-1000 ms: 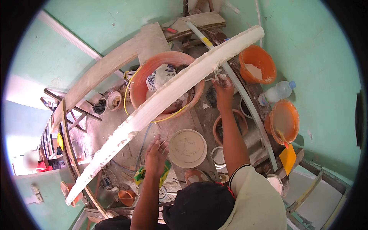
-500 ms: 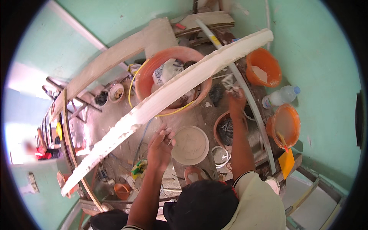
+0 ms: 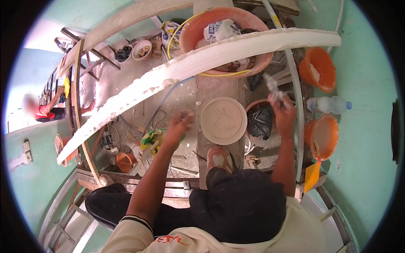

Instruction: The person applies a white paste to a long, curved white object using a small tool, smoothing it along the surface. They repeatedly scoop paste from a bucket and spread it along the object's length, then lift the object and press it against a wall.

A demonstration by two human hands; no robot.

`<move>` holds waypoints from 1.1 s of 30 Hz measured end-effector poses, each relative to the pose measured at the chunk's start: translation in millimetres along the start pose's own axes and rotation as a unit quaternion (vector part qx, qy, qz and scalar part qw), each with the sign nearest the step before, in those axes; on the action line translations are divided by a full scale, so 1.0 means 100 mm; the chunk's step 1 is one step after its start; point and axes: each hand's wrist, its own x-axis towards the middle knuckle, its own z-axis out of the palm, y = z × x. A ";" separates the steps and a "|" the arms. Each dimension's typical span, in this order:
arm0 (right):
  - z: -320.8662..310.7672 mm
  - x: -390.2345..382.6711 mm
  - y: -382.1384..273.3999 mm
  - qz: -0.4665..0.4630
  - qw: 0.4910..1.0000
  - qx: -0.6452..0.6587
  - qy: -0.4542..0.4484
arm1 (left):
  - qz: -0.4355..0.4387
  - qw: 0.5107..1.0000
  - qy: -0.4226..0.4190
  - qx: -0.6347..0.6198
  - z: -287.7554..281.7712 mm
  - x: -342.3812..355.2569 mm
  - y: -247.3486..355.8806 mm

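Note:
A long white curved strip (image 3: pixel 185 67) with rough, lumpy edges spans the view above my hands. My left hand (image 3: pixel 180 125) hovers below it, left of a round shallow bowl (image 3: pixel 244 118) of smooth pale material; motion smears its curled fingers. My right hand (image 3: pixel 282 107) is closed on a pale, crumpled object (image 3: pixel 273 86), too blurred to identify. Beneath and left of that hand lies a black plastic bag (image 3: pixel 259 124) in a bucket. A green-yellow bag (image 3: pixel 152 139) lies below my left hand.
A large orange tub (image 3: pixel 190 38) holds bags. Orange buckets (image 3: pixel 325 63) and a water bottle (image 3: pixel 333 105) line the right. Curved boards (image 3: pixel 122 14) and wooden frames surround me. My shoe (image 3: pixel 219 158) is on a plank. Another person (image 3: pixel 46 111) in red is at the far left.
The view has shifted, bringing more of my legs into sight. Both hands sit lower relative to the white strip; the pale object in my right hand is more visible.

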 end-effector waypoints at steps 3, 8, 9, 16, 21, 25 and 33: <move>0.01 -0.39 -0.12 0.004 0.985 -0.089 -0.150 | -0.055 0.993 -0.104 0.004 0.10 -0.05 -0.13; 0.13 -0.80 -0.16 0.011 0.954 -0.194 -0.227 | -0.085 0.988 -0.124 -0.020 0.25 -0.11 -0.13; 0.15 -0.86 -0.11 -0.001 0.950 -0.224 -0.220 | -0.096 0.988 -0.117 -0.026 0.26 -0.08 -0.13; 0.33 -0.94 -0.18 -0.053 0.918 -0.296 -0.260 | 0.118 0.979 -0.020 0.163 0.21 0.70 -0.19; 0.19 -1.07 -0.09 -0.067 0.907 -0.311 -0.275 | 0.093 0.945 -0.157 0.273 0.45 0.66 0.32; 0.10 -1.07 -0.10 -0.060 0.901 -0.316 -0.289 | 0.003 0.960 -0.216 0.176 0.33 0.49 0.46; 0.64 -0.78 -0.42 -0.172 0.905 -0.377 -0.091 | 0.050 0.981 -0.183 0.044 0.25 0.02 0.61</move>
